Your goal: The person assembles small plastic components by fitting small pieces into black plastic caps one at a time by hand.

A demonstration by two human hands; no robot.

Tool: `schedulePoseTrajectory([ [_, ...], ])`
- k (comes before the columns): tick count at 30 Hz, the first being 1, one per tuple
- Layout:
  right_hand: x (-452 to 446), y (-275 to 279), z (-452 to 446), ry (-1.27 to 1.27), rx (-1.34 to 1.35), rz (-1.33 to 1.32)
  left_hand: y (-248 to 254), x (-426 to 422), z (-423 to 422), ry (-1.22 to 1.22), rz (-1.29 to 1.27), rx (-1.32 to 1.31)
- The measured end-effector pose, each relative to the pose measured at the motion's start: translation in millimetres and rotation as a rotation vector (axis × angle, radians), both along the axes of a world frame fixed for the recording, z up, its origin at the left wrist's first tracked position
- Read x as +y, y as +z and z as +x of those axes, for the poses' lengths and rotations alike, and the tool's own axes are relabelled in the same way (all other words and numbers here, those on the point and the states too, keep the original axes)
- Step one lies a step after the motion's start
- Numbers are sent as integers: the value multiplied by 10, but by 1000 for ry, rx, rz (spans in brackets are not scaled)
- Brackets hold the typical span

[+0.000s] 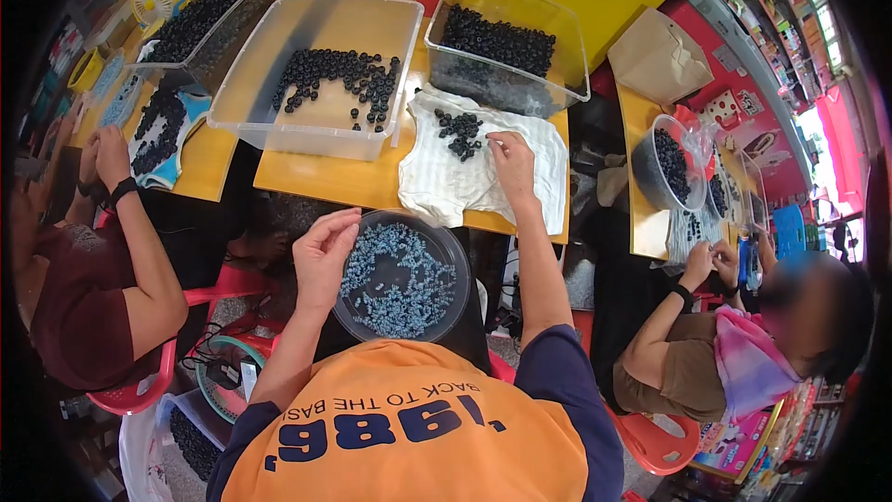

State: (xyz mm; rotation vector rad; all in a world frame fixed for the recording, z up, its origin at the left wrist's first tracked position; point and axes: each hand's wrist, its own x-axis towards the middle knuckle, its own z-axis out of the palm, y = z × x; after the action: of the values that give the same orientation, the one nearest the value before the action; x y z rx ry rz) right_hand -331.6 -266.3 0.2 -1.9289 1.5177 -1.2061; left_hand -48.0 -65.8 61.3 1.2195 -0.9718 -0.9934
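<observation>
My left hand (322, 256) is at the left rim of a round black tray (453, 314), its thumb and fingers pinched together. Whatever lies between those fingertips is too small to make out. Many small blue-grey pieces (395, 242) are spread in the tray, which rests at my lap. Further up, my right hand (514, 170) reaches over a white cloth (432, 181) on the table. Its thumb and forefinger are closed at the right edge of a small pile of round black bead-like pieces (458, 133); anything held there is hidden.
Behind the cloth stand a clear bin (509, 60) and a wider translucent bin (311, 135), both with black pieces. At left, a person's hands (107, 156) are near another cloth. A co-worker (683, 344) sits at right by a clear tub (667, 167).
</observation>
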Motion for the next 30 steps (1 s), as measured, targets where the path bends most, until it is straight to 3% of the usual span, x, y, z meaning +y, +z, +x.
schedulePoseTrajectory([
  [7,106,118,198,115,229,-235,-177,124,-55,-41,106,45],
  [9,152,125,299,111,417,-281,-175,133,-83,-44,130,62],
  [17,142,10,419,135,401,-313,-143,177,-135,-70,114,48],
  [20,265,77,464,170,281,-372,-159,195,-165,-75,120,79],
  [22,520,317,588,183,-21,-230,-162,202,-188,-115,126,104],
  [24,783,452,684,215,-77,-192,-123,190,-221,-106,142,123],
  [28,1311,508,866,267,-323,-59,-37,142,-276,-206,162,345],
  [30,1521,473,949,393,-660,29,-35,113,-279,-235,276,565],
])
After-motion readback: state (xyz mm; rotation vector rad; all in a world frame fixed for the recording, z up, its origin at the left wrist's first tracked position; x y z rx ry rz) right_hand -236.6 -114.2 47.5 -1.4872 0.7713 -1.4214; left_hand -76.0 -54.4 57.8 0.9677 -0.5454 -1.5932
